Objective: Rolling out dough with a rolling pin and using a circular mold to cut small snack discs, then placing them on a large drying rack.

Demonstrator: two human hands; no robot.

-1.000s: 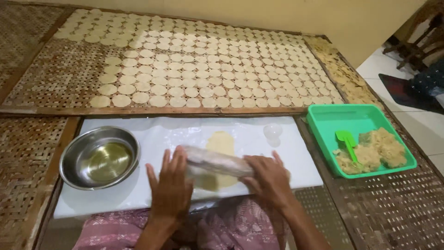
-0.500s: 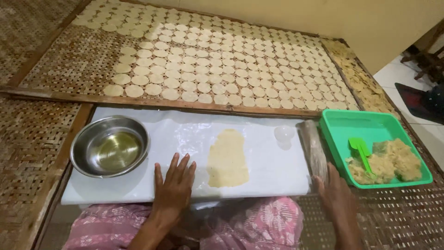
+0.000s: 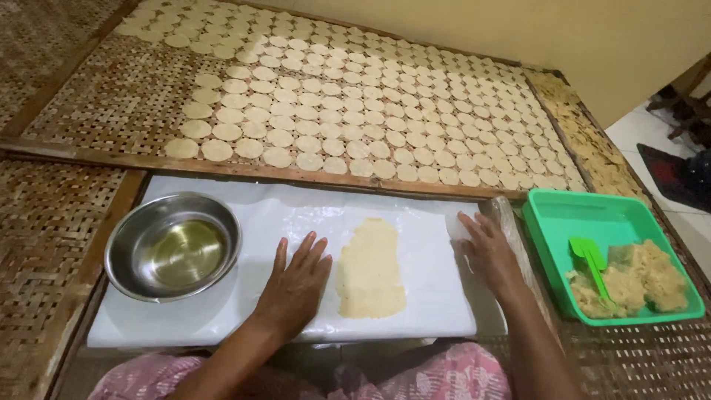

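The head view looks down at a pink flowered cloth (image 3: pixel 326 374) over the person's lap, nearest of all. Just past it lies a white sheet (image 3: pixel 222 311), and both hands rest on it. The left hand (image 3: pixel 296 285) is open and flat, fingers spread, pressing the sheet just beside the flat strip of dough (image 3: pixel 370 270). The right hand (image 3: pixel 485 248) is open too, lying on the right edge of the sheet, and it holds nothing. A second ago both hands were pushing a clear roller over the dough. Half a second ago the right hand was carrying the roller away to the right. Now the roller (image 3: pixel 515 230) lies at the sheet's right edge, partly hidden by the right hand, and the dough lies bare in the middle of the sheet. So the rolling looks done for this piece, and the dough seems flat and ready. To the left on the sheet sits a shiny metal bowl (image 3: pixel 174 244) with a little oily liquid in it. To the right is a green tray (image 3: pixel 563 218) with lumps of dough (image 3: pixel 637 278) and a green scraper (image 3: pixel 589 255). Farther off, a big woven rack (image 3: pixel 111 96) is covered with many small round dough discs (image 3: pixel 370 111) in rows. Nothing lies on the strip or between it and the hands.
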